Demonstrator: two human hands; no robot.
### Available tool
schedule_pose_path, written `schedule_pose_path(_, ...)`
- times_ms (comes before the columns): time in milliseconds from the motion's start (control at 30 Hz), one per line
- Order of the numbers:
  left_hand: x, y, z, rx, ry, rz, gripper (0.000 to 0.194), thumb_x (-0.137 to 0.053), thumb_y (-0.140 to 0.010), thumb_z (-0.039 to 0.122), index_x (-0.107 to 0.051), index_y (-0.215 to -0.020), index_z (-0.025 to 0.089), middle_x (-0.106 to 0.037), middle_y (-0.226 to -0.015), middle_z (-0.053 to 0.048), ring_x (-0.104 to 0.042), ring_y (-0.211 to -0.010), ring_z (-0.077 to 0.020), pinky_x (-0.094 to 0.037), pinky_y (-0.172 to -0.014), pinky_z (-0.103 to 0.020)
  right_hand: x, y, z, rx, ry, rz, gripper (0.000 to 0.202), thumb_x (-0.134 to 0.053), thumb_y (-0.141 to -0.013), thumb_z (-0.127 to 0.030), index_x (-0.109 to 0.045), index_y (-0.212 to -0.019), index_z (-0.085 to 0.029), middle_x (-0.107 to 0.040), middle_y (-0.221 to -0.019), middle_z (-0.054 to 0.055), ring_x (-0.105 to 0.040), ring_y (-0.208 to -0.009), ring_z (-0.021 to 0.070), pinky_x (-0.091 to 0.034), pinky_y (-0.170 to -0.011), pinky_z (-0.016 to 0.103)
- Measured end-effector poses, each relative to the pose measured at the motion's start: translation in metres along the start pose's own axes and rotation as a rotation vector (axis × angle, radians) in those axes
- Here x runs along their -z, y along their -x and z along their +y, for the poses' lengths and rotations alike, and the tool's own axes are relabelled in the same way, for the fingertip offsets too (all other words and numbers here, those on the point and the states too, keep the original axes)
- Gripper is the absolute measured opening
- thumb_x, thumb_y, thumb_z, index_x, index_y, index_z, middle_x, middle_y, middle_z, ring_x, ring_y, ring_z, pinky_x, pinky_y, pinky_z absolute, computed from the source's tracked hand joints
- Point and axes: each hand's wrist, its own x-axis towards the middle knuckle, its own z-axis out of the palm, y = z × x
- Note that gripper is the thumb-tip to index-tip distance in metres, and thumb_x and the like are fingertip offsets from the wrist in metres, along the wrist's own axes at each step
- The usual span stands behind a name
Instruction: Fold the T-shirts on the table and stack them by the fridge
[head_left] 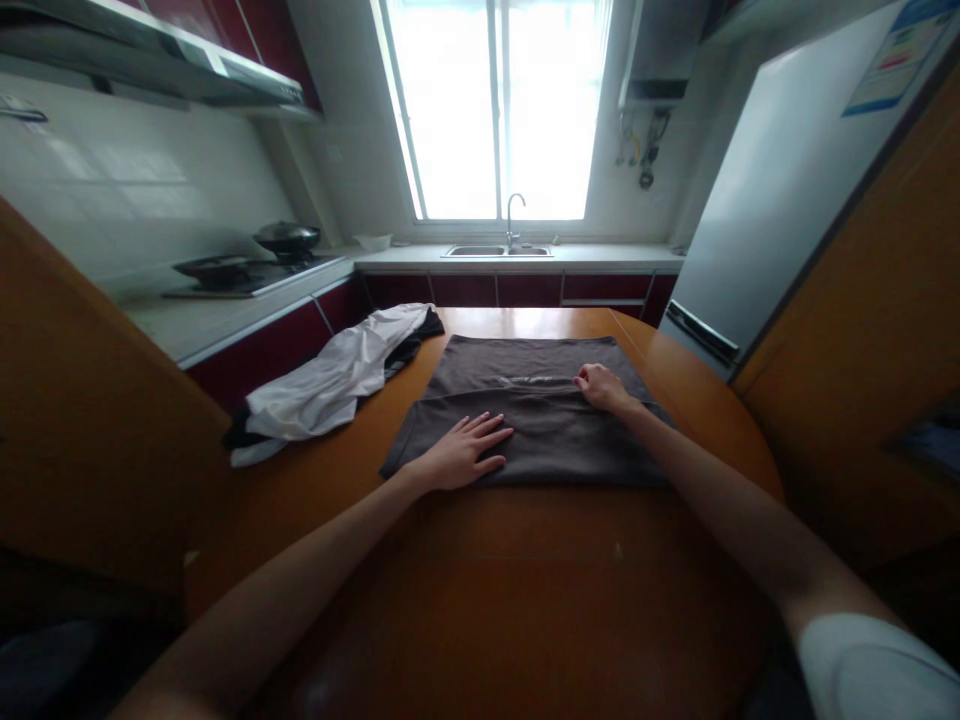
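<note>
Dark garment — likely light, soft, floppy; best taken by folded edge. Left hand splayed flat on it; right hand curled near that edge — pinch unclear.

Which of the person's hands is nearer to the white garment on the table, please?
The left. The left hand lies spread on the dark cloth, to the right of the white garment; the right hand, fingers curled, is at the same cloth, farther right.
</note>
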Motion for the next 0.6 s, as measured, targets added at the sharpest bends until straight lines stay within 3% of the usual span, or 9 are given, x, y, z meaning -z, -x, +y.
schedule_pose_path(100, -0.001, 0.000, -0.001, -0.006, -0.003, 0.000, 0.062, -0.038, -0.101, 0.064, -0.037, -0.157, 0.037, -0.025, -0.167, -0.002, -0.020, -0.155, -0.0272, -0.013, -0.125, -0.046, -0.005, 0.021, -0.002, 0.091, 0.040, 0.049, 0.048, -0.035, -0.106, -0.040, -0.055, -0.143, -0.016, -0.050, -0.151, 0.016, -0.044, -0.141, 0.0267, -0.032, -0.116, 0.038)
schedule_pose_path(200, -0.001, -0.001, -0.002, -0.005, 0.000, 0.000, 0.061, -0.038, -0.101, 0.063, -0.037, -0.157, 0.037, -0.024, -0.167, -0.002, -0.019, -0.155, -0.0280, -0.013, -0.125, -0.047, -0.018, 0.043, -0.003, 0.175, 0.114, -0.066, 0.067, -0.027, -0.105, -0.053, -0.032, -0.159, -0.013, -0.024, -0.167, 0.014, -0.018, -0.155, 0.0274, -0.014, -0.124, 0.050)
schedule_pose_path(267, -0.002, -0.001, -0.002, -0.004, 0.006, 0.000, 0.061, -0.039, -0.101, 0.063, -0.037, -0.156, 0.037, -0.025, -0.167, -0.002, -0.019, -0.155, -0.0282, -0.013, -0.125, -0.047, -0.026, 0.053, -0.003, 0.165, 0.139, -0.165, 0.074, -0.022, -0.104, -0.060, -0.024, -0.161, -0.013, -0.015, -0.169, 0.014, -0.009, -0.157, 0.0269, -0.007, -0.124, 0.055)
schedule_pose_path(367, -0.003, -0.001, -0.001, -0.005, 0.015, 0.002, 0.061, -0.041, -0.101, 0.063, -0.038, -0.156, 0.037, -0.026, -0.167, -0.002, -0.019, -0.155, -0.0282, -0.014, -0.125, -0.048, -0.030, 0.057, -0.005, 0.152, 0.113, -0.195, 0.075, -0.020, -0.103, -0.061, -0.021, -0.163, -0.015, -0.011, -0.170, 0.013, -0.006, -0.157, 0.0254, -0.005, -0.124, 0.056)
schedule_pose_path(467, 0.002, 0.000, -0.002, -0.018, 0.060, 0.011, 0.060, -0.040, -0.102, 0.061, -0.040, -0.155, 0.034, -0.028, -0.167, -0.004, -0.021, -0.155, -0.0289, -0.016, -0.125, -0.050, -0.022, 0.060, -0.005, 0.150, 0.048, -0.099, 0.069, -0.024, -0.105, -0.054, -0.024, -0.162, -0.014, -0.016, -0.169, 0.014, -0.011, -0.156, 0.0271, -0.010, -0.123, 0.058)
schedule_pose_path(600, 0.031, 0.006, -0.009, -0.063, 0.207, 0.128, 0.057, -0.041, -0.104, 0.054, -0.045, -0.153, 0.025, -0.039, -0.161, -0.010, -0.037, -0.148, -0.0278, -0.030, -0.121, -0.044, 0.004, 0.086, 0.012, 0.255, -0.025, 0.033, 0.058, -0.034, -0.104, -0.045, -0.043, -0.154, -0.017, -0.027, -0.165, 0.015, -0.021, -0.154, 0.0308, -0.019, -0.122, 0.060)
